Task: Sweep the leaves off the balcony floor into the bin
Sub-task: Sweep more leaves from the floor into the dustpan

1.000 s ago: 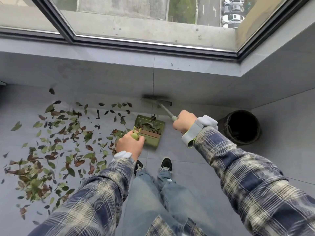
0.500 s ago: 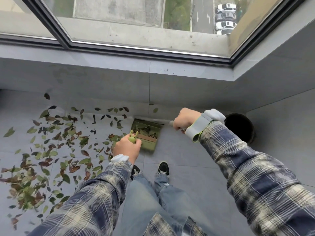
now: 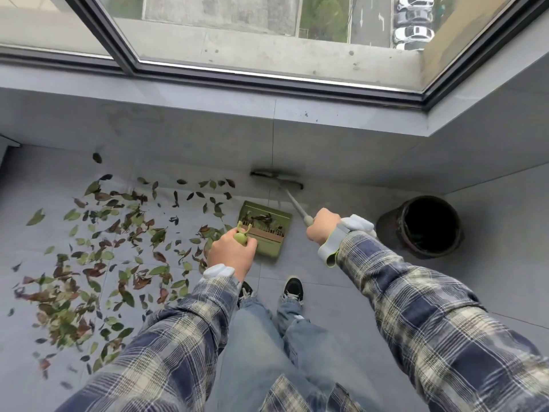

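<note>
Dozens of green and brown leaves (image 3: 98, 263) lie scattered on the balcony floor (image 3: 326, 292) at the left, with a few inside the green dustpan (image 3: 264, 230). The left hand (image 3: 230, 254) has its fingers curled round the dustpan's handle; the right hand (image 3: 322, 228) grips the broom (image 3: 292, 200), whose head is at the wall's foot. The black bin (image 3: 389, 233) stands apart on the right.

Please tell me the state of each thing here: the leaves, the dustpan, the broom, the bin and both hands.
leaves: mostly scattered on the floor, left of the dustpan.
dustpan: a few leaves inside.
broom: head down by the wall.
bin: upright, open, no lid.
left hand: grips the dustpan handle.
right hand: grips the broom handle.
</note>
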Available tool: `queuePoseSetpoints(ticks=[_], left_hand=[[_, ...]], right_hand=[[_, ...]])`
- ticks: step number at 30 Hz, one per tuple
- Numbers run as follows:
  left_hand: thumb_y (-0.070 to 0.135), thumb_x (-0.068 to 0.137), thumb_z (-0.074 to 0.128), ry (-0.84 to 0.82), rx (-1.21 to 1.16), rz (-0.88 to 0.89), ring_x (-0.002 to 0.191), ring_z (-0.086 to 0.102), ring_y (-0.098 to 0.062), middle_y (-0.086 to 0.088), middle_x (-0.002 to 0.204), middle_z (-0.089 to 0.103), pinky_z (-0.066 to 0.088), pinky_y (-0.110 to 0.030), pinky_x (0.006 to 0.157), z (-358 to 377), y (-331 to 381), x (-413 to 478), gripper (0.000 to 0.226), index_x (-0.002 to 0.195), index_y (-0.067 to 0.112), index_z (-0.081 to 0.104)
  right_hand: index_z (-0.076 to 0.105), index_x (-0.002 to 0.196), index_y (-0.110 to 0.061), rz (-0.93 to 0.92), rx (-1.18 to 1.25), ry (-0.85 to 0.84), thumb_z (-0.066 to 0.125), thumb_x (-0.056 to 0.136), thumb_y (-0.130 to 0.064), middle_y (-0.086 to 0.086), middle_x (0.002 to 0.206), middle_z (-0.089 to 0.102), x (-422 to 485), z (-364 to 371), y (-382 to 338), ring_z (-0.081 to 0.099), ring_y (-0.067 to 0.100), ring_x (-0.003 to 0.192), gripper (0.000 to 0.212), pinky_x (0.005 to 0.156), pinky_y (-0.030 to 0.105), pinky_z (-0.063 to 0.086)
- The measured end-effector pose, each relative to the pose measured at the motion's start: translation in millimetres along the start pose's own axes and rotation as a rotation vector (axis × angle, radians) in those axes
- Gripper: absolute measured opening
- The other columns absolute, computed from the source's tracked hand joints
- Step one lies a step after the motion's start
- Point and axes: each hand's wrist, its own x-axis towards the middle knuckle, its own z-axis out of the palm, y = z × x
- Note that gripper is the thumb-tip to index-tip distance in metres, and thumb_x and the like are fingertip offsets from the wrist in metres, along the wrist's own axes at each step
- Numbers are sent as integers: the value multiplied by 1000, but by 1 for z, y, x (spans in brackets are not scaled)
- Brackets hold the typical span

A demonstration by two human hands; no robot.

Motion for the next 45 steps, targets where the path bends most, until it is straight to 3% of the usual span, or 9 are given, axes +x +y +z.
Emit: queuePoseSetpoints(ticks=[3,6,12,23,30,36,39,42,45], left_hand=[[40,84,58,1,5,10,71,58,-27,-2,70,61,54,-33,69,0,1,0,19,75,23,58],[40,85,58,-2,13,6,70,58,-25,-1,69,60,52,-31,67,1,2,-1,20,75,23,58],[39,85,59,-7,-1,-5,69,59,-25,-1,69,61,52,-31,67,-1,4,-2,20,77,22,60],[40,84,58,-9,10,1,69,58,-25,2,64,56,49,-29,62,1,6,1,19,74,24,55],[41,83,56,-5,13,-4,68,59,-26,-1,67,59,55,-34,65,1,8,2,22,71,22,54],[39,83,59,0,11,0,69,60,-28,-3,68,60,54,-34,66,1,9,3,21,74,19,59],[37,84,60,1,14,-4,69,58,-27,0,64,56,47,-30,63,1,9,1,20,76,19,61],[37,84,60,-1,8,-8,68,58,-26,1,63,55,44,-28,60,1,10,0,20,76,20,61],[39,85,61,4,18,-16,67,57,-24,1,64,55,41,-26,58,1,10,0,19,78,22,61]], right_hand=[[65,83,-15,50,-119,-24,65,62,-28,-1,73,70,11,-9,13,64,19,76,24,76,26,51],[64,70,-11,-1,-83,-39,63,68,-16,1,67,69,-2,-42,8,62,21,64,6,61,24,44],[64,81,-7,-56,30,40,61,81,-11,9,71,63,-9,-57,-1,58,27,69,4,57,24,41],[68,102,-17,-80,104,156,55,90,-22,6,87,65,25,-10,0,59,29,76,19,73,31,44],[65,97,-19,-11,18,124,51,86,-27,3,83,65,47,21,7,60,25,71,19,84,38,54],[67,76,-18,29,-220,12,66,41,-28,1,80,67,122,0,9,63,25,76,37,86,41,47],[63,56,-20,13,-208,31,64,34,-24,-4,62,56,97,-42,1,50,21,60,23,67,34,40],[60,56,-18,-30,-138,93,64,28,-24,-2,59,54,64,-66,-9,44,22,57,29,60,32,39],[61,65,-15,-65,-62,90,68,58,-18,4,64,59,27,-74,-17,50,24,59,10,60,24,39]])
